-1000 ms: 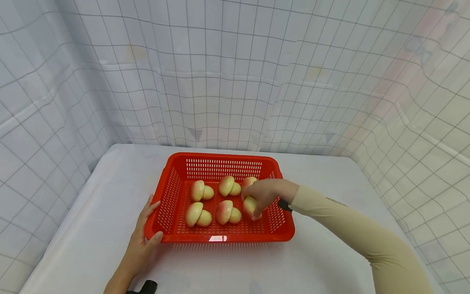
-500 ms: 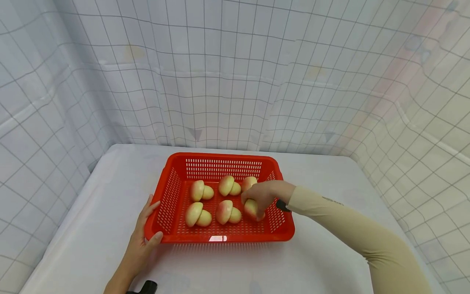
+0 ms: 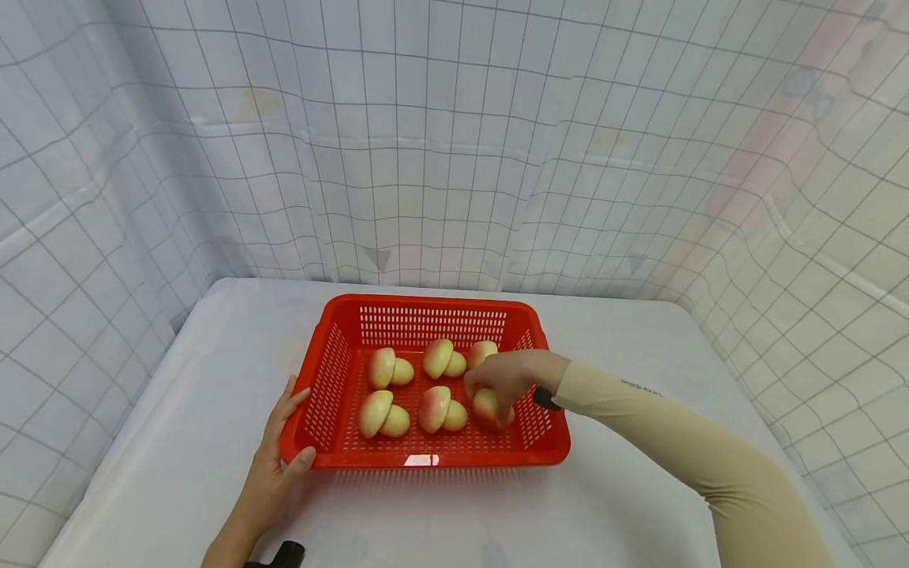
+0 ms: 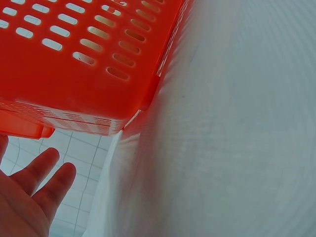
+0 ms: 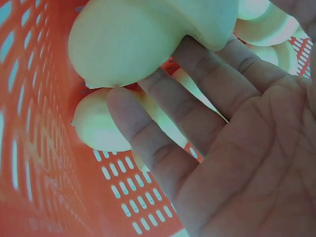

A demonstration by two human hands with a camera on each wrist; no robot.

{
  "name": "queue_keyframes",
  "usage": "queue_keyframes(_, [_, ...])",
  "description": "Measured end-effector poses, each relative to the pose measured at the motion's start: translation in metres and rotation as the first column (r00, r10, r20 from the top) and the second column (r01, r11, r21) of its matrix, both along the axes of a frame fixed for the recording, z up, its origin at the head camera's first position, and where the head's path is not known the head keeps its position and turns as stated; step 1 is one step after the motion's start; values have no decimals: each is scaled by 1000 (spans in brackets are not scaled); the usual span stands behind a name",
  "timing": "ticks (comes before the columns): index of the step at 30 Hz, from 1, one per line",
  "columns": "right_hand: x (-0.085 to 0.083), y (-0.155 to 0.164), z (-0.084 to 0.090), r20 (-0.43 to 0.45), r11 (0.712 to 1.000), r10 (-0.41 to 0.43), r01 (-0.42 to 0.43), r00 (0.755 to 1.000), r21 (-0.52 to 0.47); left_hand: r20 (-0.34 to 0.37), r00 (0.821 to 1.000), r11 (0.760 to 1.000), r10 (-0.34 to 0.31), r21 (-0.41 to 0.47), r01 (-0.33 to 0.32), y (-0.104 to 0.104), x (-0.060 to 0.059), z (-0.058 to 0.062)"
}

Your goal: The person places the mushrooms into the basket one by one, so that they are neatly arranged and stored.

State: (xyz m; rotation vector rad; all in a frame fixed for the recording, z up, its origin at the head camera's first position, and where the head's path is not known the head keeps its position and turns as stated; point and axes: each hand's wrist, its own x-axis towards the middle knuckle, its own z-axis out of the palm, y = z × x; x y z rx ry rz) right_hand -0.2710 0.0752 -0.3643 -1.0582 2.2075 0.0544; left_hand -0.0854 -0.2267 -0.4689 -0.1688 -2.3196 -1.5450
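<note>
A red slotted basket (image 3: 426,302) sits on the white table and holds several pale yellow-pink peach pieces in two rows. My right hand (image 3: 490,398) reaches into its front right part, fingers curled over one peach piece (image 3: 484,410) low on the basket floor. In the right wrist view the fingers (image 5: 163,133) lie against that piece (image 5: 133,39), with another piece (image 5: 96,128) behind them. My left hand (image 3: 284,442) rests against the basket's front left corner, thumb on the rim. The left wrist view shows straight fingers (image 4: 44,173) beside the basket wall (image 4: 74,89).
The table (image 3: 639,489) is covered in white cloth, and white gridded sheeting stands close behind and on both sides. A small black object (image 3: 284,554) shows at the bottom edge near my left forearm.
My right hand has lowered the peach piece deeper into the basket's front right corner. The left hand and the basket have stayed still.
</note>
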Motion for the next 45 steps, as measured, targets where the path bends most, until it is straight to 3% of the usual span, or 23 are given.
queue_keyframes(23, [0, 1, -3, 35, 999, -44, 45, 998, -10, -37, 999, 1000, -30, -8, 30, -3, 0, -2])
queue_keyframes(45, [2, 3, 0, 5, 999, -35, 35, 999, -21, -40, 998, 999, -37, -8, 37, -2, 0, -2])
